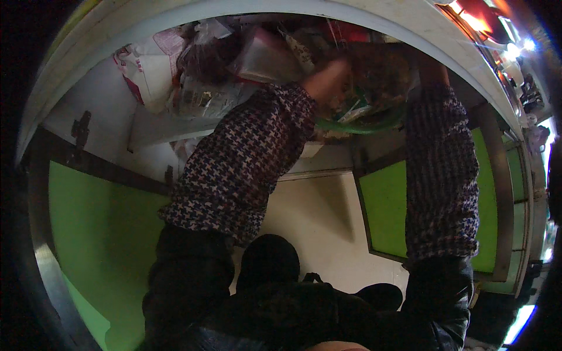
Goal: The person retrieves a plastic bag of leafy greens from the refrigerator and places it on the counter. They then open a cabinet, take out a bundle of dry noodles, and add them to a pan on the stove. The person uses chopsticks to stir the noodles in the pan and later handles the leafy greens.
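Note:
Both arms, in houndstooth-patterned sleeve covers, reach into an open cabinet. My left hand (331,83) is blurred, above the near left part of a green-rimmed basin or basket (364,127). Whether its fingers grip anything does not show. A small green-and-white packet (355,109) lies just right of it, within the rim. My right hand (432,72) is at the container's right side, deep in shadow, with its fingers hidden. Dark brownish contents in clear plastic (382,79) fill the space between the hands. Left of my left hand lies a clear plastic-wrapped pack (268,59).
A white printed bag (151,72) and another clear plastic bag (210,98) sit on the cabinet shelf (175,136). Green-panelled doors stand open at left (105,237) and right (386,206). The white countertop edge (272,8) curves overhead. Pale floor (316,210) shows below.

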The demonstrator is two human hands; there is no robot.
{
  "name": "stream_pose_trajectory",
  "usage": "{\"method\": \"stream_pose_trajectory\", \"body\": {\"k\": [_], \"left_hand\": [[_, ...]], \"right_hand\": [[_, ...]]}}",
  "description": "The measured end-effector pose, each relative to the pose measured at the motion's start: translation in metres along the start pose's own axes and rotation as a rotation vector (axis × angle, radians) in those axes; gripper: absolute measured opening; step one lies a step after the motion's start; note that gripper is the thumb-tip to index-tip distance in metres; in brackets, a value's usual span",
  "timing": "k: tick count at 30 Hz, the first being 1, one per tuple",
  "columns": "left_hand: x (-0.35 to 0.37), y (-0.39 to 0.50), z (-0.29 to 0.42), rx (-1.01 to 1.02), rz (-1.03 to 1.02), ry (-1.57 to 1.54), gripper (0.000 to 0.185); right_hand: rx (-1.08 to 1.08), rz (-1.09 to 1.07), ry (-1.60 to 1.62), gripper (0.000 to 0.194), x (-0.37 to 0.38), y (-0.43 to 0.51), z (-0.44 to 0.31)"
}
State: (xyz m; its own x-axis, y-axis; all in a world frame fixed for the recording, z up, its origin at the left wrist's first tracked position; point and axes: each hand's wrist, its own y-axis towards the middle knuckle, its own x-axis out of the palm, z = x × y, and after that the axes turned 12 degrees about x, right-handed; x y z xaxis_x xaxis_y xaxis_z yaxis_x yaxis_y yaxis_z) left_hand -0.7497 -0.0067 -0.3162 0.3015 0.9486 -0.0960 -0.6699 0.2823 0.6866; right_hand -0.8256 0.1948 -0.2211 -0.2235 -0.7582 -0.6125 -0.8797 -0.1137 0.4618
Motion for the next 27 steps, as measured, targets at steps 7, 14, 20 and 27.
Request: {"method": "stream_pose_trajectory", "body": {"k": [7, 14, 20, 27], "left_hand": [[-0.019, 0.053, -0.069, 0.063, 0.536, -0.375, 0.028], [-0.055, 0.065, -0.062, 0.061, 0.612, -0.835, 0.023], [-0.05, 0.02, -0.03, -0.015, 0.453, -0.612, 0.029], [-0.045, 0.011, -0.007, 0.02, 0.232, 0.765, 0.032]], "right_hand": [[-0.009, -0.108, -0.006, 0.043, 0.026, -0.019, -0.007], [-0.025, -0.244, 0.007, 0.043, 0.043, -0.019, -0.021], [-0.065, -0.316, 0.062, 0.043, 0.068, -0.016, -0.046], [0.053, -0.41, 0.152, 0.043, 0.138, 0.01, -0.069]]}}
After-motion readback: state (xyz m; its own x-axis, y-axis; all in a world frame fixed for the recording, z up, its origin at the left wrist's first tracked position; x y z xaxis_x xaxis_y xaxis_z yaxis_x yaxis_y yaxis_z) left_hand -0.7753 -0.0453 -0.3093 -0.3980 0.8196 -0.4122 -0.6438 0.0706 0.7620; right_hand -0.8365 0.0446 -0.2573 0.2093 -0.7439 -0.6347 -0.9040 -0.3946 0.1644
